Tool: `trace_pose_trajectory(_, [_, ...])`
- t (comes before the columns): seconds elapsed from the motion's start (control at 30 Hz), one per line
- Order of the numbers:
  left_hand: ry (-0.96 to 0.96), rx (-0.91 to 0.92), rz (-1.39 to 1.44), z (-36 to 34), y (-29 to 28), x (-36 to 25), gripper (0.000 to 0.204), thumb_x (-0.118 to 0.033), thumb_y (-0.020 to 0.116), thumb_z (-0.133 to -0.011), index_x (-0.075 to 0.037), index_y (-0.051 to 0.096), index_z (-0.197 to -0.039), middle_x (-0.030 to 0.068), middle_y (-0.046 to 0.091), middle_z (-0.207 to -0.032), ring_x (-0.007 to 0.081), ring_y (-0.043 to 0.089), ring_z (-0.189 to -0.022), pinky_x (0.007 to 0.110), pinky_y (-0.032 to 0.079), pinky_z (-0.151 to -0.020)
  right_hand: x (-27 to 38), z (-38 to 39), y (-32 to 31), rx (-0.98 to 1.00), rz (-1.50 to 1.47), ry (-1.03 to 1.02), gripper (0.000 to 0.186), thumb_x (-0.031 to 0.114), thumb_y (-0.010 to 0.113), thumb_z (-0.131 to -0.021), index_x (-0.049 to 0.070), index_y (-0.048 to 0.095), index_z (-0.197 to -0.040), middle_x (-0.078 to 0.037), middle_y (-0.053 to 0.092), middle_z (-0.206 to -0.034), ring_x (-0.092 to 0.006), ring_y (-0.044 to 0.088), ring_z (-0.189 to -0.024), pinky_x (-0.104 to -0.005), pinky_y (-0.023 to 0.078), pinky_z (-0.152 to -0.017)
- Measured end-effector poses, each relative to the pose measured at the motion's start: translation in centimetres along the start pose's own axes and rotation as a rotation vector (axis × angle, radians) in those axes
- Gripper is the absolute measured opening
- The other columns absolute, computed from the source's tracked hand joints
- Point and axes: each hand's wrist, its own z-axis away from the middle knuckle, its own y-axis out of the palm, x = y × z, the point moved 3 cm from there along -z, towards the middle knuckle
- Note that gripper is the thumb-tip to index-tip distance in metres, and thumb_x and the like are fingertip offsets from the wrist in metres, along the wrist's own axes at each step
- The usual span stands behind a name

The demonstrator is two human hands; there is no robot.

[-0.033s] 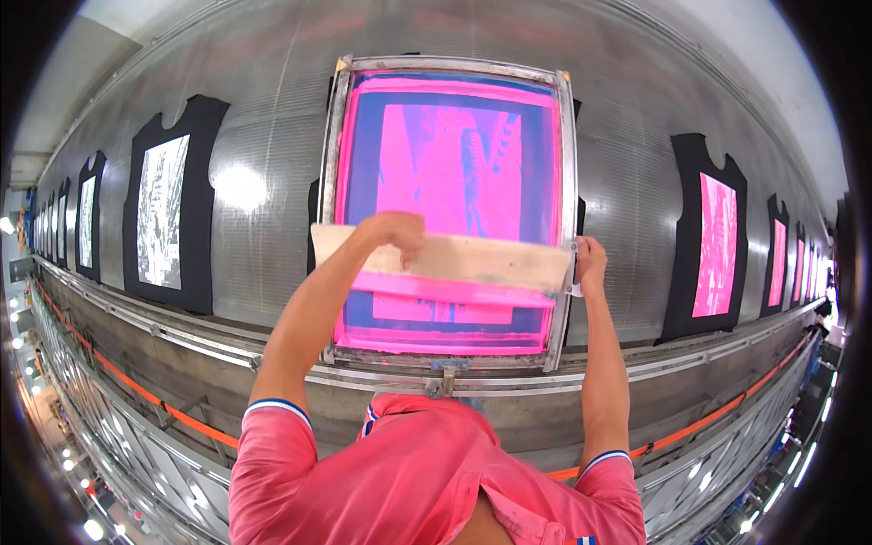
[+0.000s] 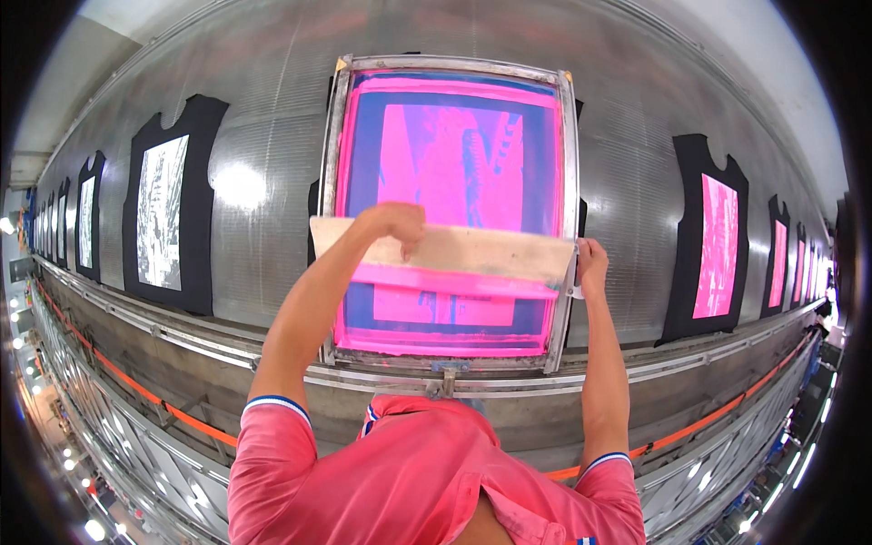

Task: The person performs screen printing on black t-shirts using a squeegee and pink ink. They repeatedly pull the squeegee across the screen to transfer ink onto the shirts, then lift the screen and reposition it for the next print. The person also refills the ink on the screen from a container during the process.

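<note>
A screen in a metal frame point(image 2: 567, 145) carries bright pink ink over a blue stencil point(image 2: 361, 154). Across its lower half lies a wide wooden squeegee point(image 2: 477, 251) with a band of pink ink along its lower edge. My left hand point(image 2: 397, 227) grips the squeegee left of its middle, fingers bent over the board. At the frame's right side my right hand point(image 2: 590, 259) is closed on the frame edge, by a small metal fitting, close to the squeegee's right end; exactly what its fingertips hold is partly hidden.
Black shirts lie in rows on the metal table point(image 2: 263, 118): white prints on the left point(image 2: 163, 209), pink prints on the right point(image 2: 716, 241). A metal rail point(image 2: 645, 350) runs along the near edge, with an orange strip point(image 2: 182, 418) below it.
The squeegee and my left hand have moved slightly upward on the screen, toward its far end. My right hand is almost where it was.
</note>
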Motion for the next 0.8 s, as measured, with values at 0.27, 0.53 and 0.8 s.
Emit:
trace_pose_trajectory(0.27, [0.063, -0.187, -0.067, -2.4, -15.6, 0.3, 0.032, -0.007, 0.079, -0.045, 0.003, 0.072, -0.075, 0.0187, 0.071, -0.077, 0.0292, 0.068, -0.077, 0.044, 0.05, -0.064, 8.2, 2.6, -3.1, -0.021, 0.037, 0.072, 0.027, 0.023, 0.057, -0.095, -0.003, 0.067, -0.097, -0.015, 0.061, -0.071, -0.0198, 0.054, -0.065, -0.0362, 0.045, -0.066])
trace_pose_trajectory(0.53, [0.024, -0.886, -0.345, -7.8, -27.3, -0.7, 0.028, -0.014, 0.069, -0.065, -0.002, 0.074, -0.09, 0.0213, 0.07, -0.088, 0.0365, 0.068, -0.087, 0.046, 0.054, -0.075, 8.1, 3.0, -4.0, -0.02, 0.048, 0.143, 0.027, 0.023, 0.058, -0.095, -0.001, 0.068, -0.1, -0.009, 0.061, -0.072, -0.0146, 0.053, -0.068, -0.0313, 0.044, -0.067])
trace_pose_trajectory(0.8, [0.032, -1.183, -0.353, -8.1, -20.5, -0.2, 0.029, -0.015, 0.064, -0.073, -0.017, 0.075, -0.1, 0.0162, 0.071, -0.09, 0.0334, 0.069, -0.088, 0.046, 0.055, -0.076, 6.6, 3.5, -3.9, 0.027, -0.066, 0.256, 0.026, 0.021, 0.059, -0.094, -0.003, 0.069, -0.1, -0.005, 0.059, -0.073, -0.0121, 0.05, -0.069, -0.0292, 0.042, -0.066])
